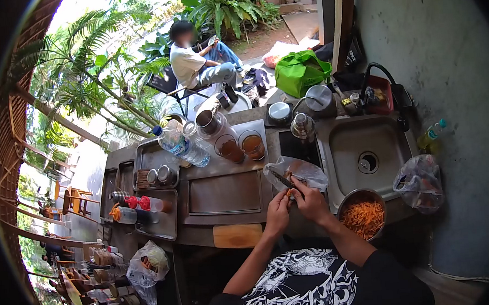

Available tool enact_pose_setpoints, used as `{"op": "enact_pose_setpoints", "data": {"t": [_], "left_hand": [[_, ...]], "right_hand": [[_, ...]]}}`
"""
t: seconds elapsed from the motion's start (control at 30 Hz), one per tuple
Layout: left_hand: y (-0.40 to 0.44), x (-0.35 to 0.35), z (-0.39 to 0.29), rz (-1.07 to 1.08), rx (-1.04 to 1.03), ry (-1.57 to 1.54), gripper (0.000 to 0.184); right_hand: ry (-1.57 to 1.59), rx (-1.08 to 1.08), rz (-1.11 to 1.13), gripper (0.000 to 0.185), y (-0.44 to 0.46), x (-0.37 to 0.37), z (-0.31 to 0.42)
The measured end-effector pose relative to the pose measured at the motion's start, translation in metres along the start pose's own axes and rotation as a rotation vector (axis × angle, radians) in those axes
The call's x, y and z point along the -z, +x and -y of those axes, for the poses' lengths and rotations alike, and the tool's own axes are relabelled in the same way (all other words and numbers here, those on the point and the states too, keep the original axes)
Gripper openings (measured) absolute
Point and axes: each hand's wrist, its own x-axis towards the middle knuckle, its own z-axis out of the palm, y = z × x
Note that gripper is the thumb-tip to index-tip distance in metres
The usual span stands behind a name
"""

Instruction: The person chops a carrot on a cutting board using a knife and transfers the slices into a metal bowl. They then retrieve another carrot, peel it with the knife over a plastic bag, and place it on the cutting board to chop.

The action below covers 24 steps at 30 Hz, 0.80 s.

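My right hand (311,203) is closed around a knife (282,179), its dark blade slanting up and to the left. Close beside it, my left hand (279,212) pinches a small orange piece of carrot (290,193), mostly covered by the fingers. Both hands are together over the counter's front edge. Just beyond them lies a clear plastic bag (312,175) with brownish contents that I cannot make out. To the right of my right forearm stands a metal pot (384,222) filled with shredded carrot (362,215).
Right of the bag is a steel sink (334,140). Two glasses of brown drink (252,146) and a large water bottle (184,148) stand behind. A wooden board (238,236) lies at the front edge. Further off, a person (190,63) sits on a chair.
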Motion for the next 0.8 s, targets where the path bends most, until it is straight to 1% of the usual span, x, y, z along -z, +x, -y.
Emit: {"op": "enact_pose_setpoints", "data": {"t": [0.03,0.1,0.13,0.17,0.23,0.3,0.4,0.47,0.53,0.6,0.67,0.7,0.73,0.8], "left_hand": [[0.002,0.003,0.004,-0.001,-0.001,-0.001,0.025],[0.007,0.009,0.011,0.014,0.035,0.073,0.032],[0.006,0.01,0.012,0.015,0.034,0.073,0.032],[0.005,0.011,0.012,0.035,0.044,0.074,0.034],[0.001,0.007,0.004,0.057,0.051,0.077,0.036],[-0.005,0.001,-0.002,0.024,0.042,0.03,0.031],[-0.003,0.002,-0.001,0.05,0.05,-0.038,0.03],[0.002,0.004,0.005,0.026,0.051,0.0,0.032],[0.004,0.009,0.009,0.005,0.054,0.042,0.034],[0.005,0.011,0.005,0.071,0.021,0.09,0.035],[-0.001,0.002,-0.001,0.037,-0.012,0.101,0.033],[-0.002,-0.002,-0.005,0.002,-0.042,0.115,0.032],[-0.001,-0.002,-0.004,0.003,-0.044,0.114,0.032],[0.0,-0.001,-0.003,0.031,-0.068,0.144,0.03]], "right_hand": [[0.01,-0.066,0.026,0.049,-0.001,0.001,0.008],[0.001,-0.098,0.036,0.048,-0.004,-0.01,0.007],[-0.006,-0.132,0.043,0.047,-0.005,-0.014,0.005],[-0.005,-0.133,0.041,0.047,-0.004,-0.014,0.003],[0.045,-0.05,-0.003,0.043,-0.002,-0.011,-0.002],[0.066,-0.038,-0.024,0.043,0.003,-0.007,-0.008],[0.106,-0.022,-0.055,0.042,0.003,-0.005,-0.006],[0.126,-0.012,-0.069,0.041,0.002,-0.005,0.002],[0.093,-0.137,0.02,0.039,-0.004,-0.01,0.008],[0.097,-0.108,-0.016,0.039,-0.003,-0.012,0.005],[0.098,-0.079,-0.048,0.04,0.001,-0.01,-0.001],[0.152,-0.05,-0.046,0.041,0.006,-0.005,-0.004],[0.208,-0.024,-0.043,0.042,0.01,-0.003,-0.006],[0.198,0.006,-0.082,0.042,0.01,-0.003,-0.007]]}}
